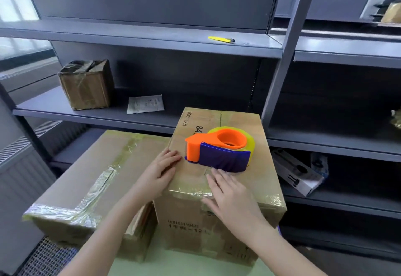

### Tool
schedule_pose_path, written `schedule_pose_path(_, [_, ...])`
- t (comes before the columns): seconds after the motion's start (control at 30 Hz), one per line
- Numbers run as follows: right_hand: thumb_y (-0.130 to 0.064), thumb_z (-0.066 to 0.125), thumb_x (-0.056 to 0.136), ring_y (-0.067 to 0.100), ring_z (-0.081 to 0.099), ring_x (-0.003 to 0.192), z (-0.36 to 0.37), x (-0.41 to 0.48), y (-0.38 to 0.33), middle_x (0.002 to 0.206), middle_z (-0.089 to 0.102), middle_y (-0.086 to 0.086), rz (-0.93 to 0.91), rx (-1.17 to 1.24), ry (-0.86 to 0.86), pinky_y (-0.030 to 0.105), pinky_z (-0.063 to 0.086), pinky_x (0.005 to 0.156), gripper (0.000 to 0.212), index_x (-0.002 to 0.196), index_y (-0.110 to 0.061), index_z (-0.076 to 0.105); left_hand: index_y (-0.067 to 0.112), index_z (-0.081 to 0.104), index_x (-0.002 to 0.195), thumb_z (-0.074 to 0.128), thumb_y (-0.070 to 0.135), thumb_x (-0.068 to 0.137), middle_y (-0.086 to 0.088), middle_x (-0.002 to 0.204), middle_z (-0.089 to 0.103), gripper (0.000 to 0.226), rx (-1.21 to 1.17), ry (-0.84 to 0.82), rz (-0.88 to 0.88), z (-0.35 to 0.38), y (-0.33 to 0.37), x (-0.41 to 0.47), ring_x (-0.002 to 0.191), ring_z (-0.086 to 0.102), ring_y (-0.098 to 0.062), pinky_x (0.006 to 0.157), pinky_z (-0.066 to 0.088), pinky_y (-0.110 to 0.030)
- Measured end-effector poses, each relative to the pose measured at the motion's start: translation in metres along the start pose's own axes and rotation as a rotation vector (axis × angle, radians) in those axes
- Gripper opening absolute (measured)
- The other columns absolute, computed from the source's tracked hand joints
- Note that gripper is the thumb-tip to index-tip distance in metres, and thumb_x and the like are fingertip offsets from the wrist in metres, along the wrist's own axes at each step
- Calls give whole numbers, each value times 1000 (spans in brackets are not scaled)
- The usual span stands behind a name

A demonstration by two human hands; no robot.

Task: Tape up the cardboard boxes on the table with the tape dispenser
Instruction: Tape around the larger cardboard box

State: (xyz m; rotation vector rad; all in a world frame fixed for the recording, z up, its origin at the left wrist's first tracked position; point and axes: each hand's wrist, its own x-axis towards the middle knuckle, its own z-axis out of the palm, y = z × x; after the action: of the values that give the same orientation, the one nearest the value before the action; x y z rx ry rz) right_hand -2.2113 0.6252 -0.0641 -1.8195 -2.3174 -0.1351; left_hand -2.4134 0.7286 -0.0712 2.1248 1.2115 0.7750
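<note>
My left hand [161, 172] and right hand [231, 195] lie open, flat on near edges of the brown cardboard box [259, 179]; the orange-and-blue plastic tape dispenser [217, 152] lies crosswise, nose left.

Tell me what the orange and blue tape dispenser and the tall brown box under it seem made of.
Orange and blue tape dispenser: probably moulded plastic, smooth, evenly coloured, faint sheen. Tall brown box: cardboard, matte, printed, edges under shiny wrinkled tape.
</note>
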Motion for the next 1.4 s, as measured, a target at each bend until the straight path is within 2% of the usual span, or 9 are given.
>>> schedule_pose_path(0.2, [-46, 27, 100, 22, 61, 114, -3, -11, 28, 124, 63, 8, -123, 9, 20, 35, 50, 96, 56, 120, -9, 65, 16, 37, 142, 27, 37, 91, 3, 153, 24, 56, 90, 29, 40, 22, 13, -10, 142, 4, -7, 112, 0, -17])
schedule_pose_path(0.33, [-48, 34, 98, 15, 54, 122, -18, -34, 55, 132, 58, 2, -194, 119, -3, 27, 40, 105, 51, 125, -15, 62, 11, 30, 146, 30, 23, 102, -4, 156, 16, 45, 191, 137, 15, 54, 43, -37, 145, 0, -19, 110, -7, -17])
schedule_pose_path(0.4, [-47, 41, 96, 9, 48, 126, -27, -51, 67, 136, 53, -3, -187, 178, 12, 23, 32, 109, 46, 127, -19, 60, 5, 40, 140, 31, 18, 101, -13, 151, 29, 43, 276, 183, -10, 75, 61, -58, 143, 15, -29, 116, 11, -31])
schedule_pose_path(0.47, [-42, 48, 92, 5, 45, 128, -32, -65, 74, 137, 52, -6, -148, 221, 47, 24, 28, 111, 43, 127, -20, 61, -1, 57, 124, 31, 23, 95, -21, 133, 52, 45, 309, 147, 9, 92, 75, -74, 129, 34, -37, 108, 33, -47])
schedule_pose_path(0.6, [-39, 49, 86, 15, 61, 112, -26, -69, 53, 118, 67, 2, -1, 152, 148, 34, 50, 94, 40, 107, -13, 72, 4, 53, 128, 24, 35, 93, -10, 140, 46, 55, 217, 164, 6, 90, 85, -75, 129, 21, -22, 113, 17, -31])
schedule_pose_path(0.77, [-47, 33, 83, 24, 68, 96, -33, -50, -4, 101, 71, 11, 316, 19, 51, 34, 55, 78, 53, 90, -16, 74, 3, 50, 125, 40, 6, 96, -10, 136, 46, 31, -34, 194, -72, 52, 57, -23, 132, 25, -22, 108, 16, -24])
schedule_pose_path(0.93, [-63, 23, 93, 35, 20, 142, -46, -30, -40, 151, 23, 26, 481, -89, -259, 44, 19, 114, 78, 145, -6, 31, 3, 41, 135, 35, 10, 98, -13, 143, 41, 39, 161, 81, -141, 21, 27, 39, 137, 23, -25, 113, 15, -34])
schedule_pose_path(1.17, [-84, 32, 75, 44, 7, 142, -45, -8, -70, 150, 10, 36, 551, -106, -423, 54, 9, 114, 121, 144, 13, 9, 4, 51, 116, 41, 30, 95, -14, 132, 51, 35, 523, -24, -149, 7, 3, 109, 126, 39, -32, 111, 15, -43])
schedule_pose_path(1.4, [-66, 45, 82, 37, 1, 144, -41, -12, -59, 154, 4, 30, 564, -82, -417, 48, 2, 116, 106, 146, 7, 5, 6, 35, 140, 38, 56, 92, -10, 145, 39, 70, 605, -32, -133, 3, -17, 133, 135, 31, -28, 115, 11, -48])
